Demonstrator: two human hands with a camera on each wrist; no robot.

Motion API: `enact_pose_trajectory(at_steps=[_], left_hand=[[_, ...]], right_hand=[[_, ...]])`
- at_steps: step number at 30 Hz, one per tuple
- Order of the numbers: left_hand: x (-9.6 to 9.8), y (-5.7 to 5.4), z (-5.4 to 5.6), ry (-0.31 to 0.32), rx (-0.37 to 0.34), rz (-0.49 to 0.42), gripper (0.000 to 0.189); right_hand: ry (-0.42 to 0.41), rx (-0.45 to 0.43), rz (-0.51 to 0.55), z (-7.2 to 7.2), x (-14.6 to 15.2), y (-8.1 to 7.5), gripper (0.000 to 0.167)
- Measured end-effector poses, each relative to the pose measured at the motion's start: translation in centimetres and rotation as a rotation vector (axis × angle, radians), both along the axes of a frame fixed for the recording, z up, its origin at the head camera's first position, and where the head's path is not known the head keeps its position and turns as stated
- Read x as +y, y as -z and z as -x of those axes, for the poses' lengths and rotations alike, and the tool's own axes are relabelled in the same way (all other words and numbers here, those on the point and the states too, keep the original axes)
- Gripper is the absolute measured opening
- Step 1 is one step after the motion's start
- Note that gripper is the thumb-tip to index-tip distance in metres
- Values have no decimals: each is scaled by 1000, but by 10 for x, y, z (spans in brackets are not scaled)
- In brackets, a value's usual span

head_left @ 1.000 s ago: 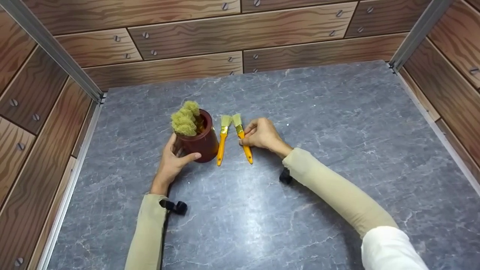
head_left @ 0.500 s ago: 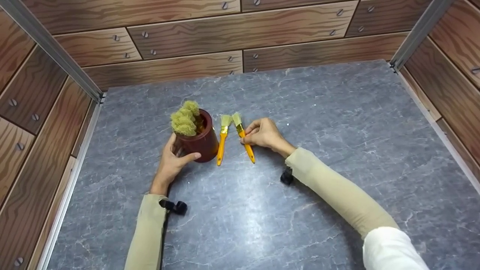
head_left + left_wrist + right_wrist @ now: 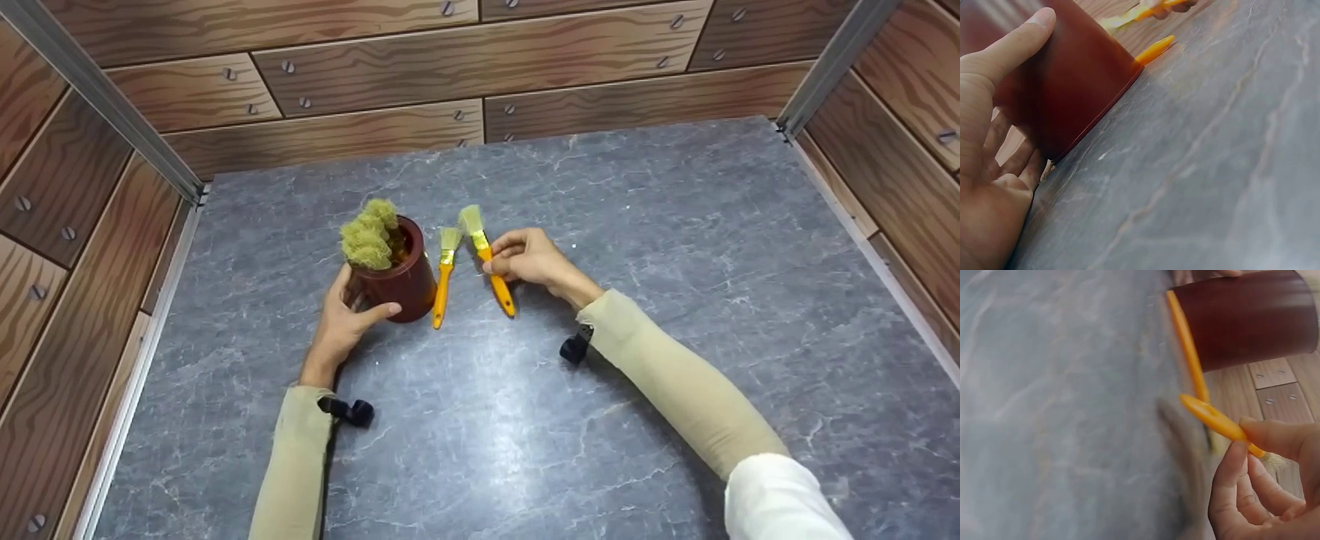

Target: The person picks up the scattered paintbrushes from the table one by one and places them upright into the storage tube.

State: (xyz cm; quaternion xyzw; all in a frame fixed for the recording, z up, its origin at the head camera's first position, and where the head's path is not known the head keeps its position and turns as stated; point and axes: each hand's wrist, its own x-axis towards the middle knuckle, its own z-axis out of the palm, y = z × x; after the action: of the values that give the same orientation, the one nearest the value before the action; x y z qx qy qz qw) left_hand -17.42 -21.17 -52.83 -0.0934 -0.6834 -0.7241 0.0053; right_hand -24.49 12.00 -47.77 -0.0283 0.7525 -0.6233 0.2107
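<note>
My left hand (image 3: 339, 319) holds a dark red cylindrical cup (image 3: 401, 292), thumb across its near side and fingers round the left. The cup stands on the table; fluffy yellow-green tufts (image 3: 367, 240) stick out of its top. Between thumb and fingertips, my right hand (image 3: 534, 259) pinches the orange handle of a paintbrush (image 3: 501, 289). In the right wrist view this held paintbrush (image 3: 1216, 421) is off the table, with a shadow beneath. A second paintbrush (image 3: 442, 289), also orange-handled with pale bristles, lies right beside the cup. Its handle tip (image 3: 1156, 50) shows past the cup in the left wrist view.
The grey marbled tabletop (image 3: 675, 225) spreads around the hands. Panels with a wood-plank print (image 3: 480, 67) rise at the back and both sides, with metal posts (image 3: 832, 67) at the corners. Black wrist cameras (image 3: 352, 412) sit on the sleeves.
The right hand has raised its paintbrush off the table, a little away from the second one and to the right. The left hand and cup have stayed in place.
</note>
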Motion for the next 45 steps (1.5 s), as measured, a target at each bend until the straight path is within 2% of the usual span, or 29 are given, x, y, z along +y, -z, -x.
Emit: enact_pose_trajectory(at_steps=[9,15,32,45], left_hand=[[1,0,2,4,9,-29,98],[1,0,2,8,10,-41,99],[0,2,2,5,10,-33,100],[0,2,2,4,11,-26,99]], right_hand=[[-53,105,74,0,-3,-22,22],[-37,150,88,0,-5,-35,18],[-55,375,144,-12,-32,-93,24],[-95,488,168,-20,-56,-115,19]])
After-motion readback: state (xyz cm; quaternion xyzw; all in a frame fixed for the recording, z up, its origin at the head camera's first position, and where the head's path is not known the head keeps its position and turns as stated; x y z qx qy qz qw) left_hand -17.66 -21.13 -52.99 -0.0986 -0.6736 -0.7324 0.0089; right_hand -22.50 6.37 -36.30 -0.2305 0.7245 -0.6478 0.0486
